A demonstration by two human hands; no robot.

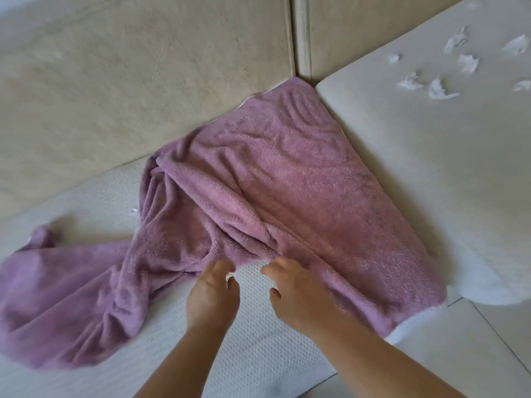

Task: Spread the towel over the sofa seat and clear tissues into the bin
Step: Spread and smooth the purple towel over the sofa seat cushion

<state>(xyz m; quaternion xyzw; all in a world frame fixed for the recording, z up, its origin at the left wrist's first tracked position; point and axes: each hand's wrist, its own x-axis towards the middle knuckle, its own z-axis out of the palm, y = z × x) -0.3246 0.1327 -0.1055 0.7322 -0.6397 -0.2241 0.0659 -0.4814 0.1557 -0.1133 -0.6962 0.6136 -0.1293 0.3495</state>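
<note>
A purple fleece towel [287, 168] lies on the white sofa seat [253, 334]. Its right half is flat and reaches the backrest corner, while its left half is twisted and bunched toward the left edge. My left hand [212, 294] and my right hand [298, 291] sit side by side at the towel's near edge. Their fingertips touch the fabric, the thumbs are apart from the fingers, and no fold shows between them. Several crumpled white tissues [439, 89] lie scattered on the neighbouring seat cushion at the upper right. No bin is in view.
The beige padded backrest [129, 81] runs along the top, with a seam [301, 38] between two panels. A small white scrap [134, 211] lies beside the bunched towel. The seat's front edge and pale floor tiles [502, 334] are at the lower right.
</note>
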